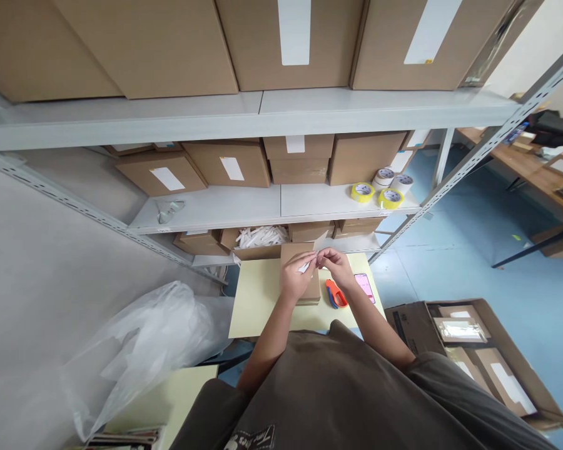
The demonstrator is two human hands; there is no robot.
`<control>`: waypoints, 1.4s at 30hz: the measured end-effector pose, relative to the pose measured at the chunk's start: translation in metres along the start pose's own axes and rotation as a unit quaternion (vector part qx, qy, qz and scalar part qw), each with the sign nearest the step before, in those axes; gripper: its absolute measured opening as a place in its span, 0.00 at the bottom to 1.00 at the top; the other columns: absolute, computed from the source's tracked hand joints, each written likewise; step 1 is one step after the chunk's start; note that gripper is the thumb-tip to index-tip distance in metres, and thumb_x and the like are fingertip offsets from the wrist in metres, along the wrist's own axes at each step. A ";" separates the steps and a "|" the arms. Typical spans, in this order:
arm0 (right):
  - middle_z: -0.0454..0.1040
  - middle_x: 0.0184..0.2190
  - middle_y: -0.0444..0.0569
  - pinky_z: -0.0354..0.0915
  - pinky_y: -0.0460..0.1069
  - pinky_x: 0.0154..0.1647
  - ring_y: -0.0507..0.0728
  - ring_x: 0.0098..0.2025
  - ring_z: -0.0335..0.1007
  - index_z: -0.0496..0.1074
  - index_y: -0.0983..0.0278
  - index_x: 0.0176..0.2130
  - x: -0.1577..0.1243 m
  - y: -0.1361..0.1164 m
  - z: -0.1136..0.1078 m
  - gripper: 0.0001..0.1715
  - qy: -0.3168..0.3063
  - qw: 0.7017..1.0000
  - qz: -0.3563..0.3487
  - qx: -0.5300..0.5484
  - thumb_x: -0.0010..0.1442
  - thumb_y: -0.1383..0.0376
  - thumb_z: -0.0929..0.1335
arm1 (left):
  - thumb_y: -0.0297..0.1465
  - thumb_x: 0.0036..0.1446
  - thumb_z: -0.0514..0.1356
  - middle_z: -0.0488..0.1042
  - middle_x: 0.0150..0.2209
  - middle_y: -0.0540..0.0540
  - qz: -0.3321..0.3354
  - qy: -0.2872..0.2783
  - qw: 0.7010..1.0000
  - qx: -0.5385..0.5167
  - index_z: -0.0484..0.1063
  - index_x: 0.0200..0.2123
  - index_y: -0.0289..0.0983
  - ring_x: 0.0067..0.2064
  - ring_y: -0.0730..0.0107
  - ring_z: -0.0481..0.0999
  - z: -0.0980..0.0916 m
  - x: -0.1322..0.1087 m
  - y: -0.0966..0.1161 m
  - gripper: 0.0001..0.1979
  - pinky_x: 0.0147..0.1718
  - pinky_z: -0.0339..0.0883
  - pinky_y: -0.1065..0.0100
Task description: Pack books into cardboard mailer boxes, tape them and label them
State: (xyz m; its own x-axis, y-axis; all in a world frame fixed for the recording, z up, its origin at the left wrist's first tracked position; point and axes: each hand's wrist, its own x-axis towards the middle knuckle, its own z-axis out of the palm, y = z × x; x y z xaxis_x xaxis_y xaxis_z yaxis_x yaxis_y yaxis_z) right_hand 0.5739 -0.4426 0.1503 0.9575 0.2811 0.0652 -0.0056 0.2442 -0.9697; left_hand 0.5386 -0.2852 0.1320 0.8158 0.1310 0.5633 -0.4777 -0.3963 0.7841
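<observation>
Both my hands meet above a cardboard box (289, 251) on the pale yellow table (253, 294). Between the fingers of my left hand (297, 272) and my right hand (334, 265) is a small white paper label (319, 240), with part of it showing above the fingertips. My left fingers pinch it from the left. The right fingertips are closed at its edge, close against the left ones. To the right of the box lies an orange and blue tape dispenser (336, 294), beside a phone (365, 287) with a pink lit screen.
Metal shelving (206, 209) stands ahead, loaded with cardboard boxes (228, 164). Rolls of tape (390, 199) sit on the middle shelf. A large open carton (483, 362) of packed boxes is on the right. Clear plastic sheeting (164, 337) lies at left. A wooden table (520, 169) stands far right.
</observation>
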 end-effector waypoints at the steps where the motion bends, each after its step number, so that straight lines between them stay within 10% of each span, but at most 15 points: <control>1: 0.78 0.28 0.45 0.71 0.51 0.37 0.56 0.32 0.73 0.79 0.59 0.32 0.000 0.000 0.000 0.11 -0.001 1.000 0.001 -0.001 0.56 0.55 0.78 | 0.33 0.71 0.64 0.86 0.48 0.44 0.001 0.001 1.000 0.002 0.87 0.48 0.44 0.50 0.61 0.86 0.000 0.000 0.000 0.10 0.55 0.82 0.55; 42: 0.78 0.27 0.44 0.70 0.51 0.37 0.55 0.31 0.73 0.78 0.60 0.32 0.001 -0.007 -0.015 0.17 -0.034 0.999 -0.007 0.003 0.57 0.51 0.80 | 0.33 0.69 0.65 0.87 0.47 0.44 0.015 0.007 1.000 -0.020 0.87 0.45 0.44 0.48 0.60 0.87 0.006 0.004 0.015 0.09 0.53 0.83 0.56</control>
State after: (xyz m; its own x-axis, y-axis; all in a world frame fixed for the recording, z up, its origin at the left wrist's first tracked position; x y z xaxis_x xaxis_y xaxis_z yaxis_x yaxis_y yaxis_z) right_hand 0.5790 -0.4584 0.1532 0.9355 0.3405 0.0945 0.0053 0.2541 -0.9672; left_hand 0.5365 -0.2961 0.1449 0.7965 0.1323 0.5899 -0.5144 -0.3645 0.7763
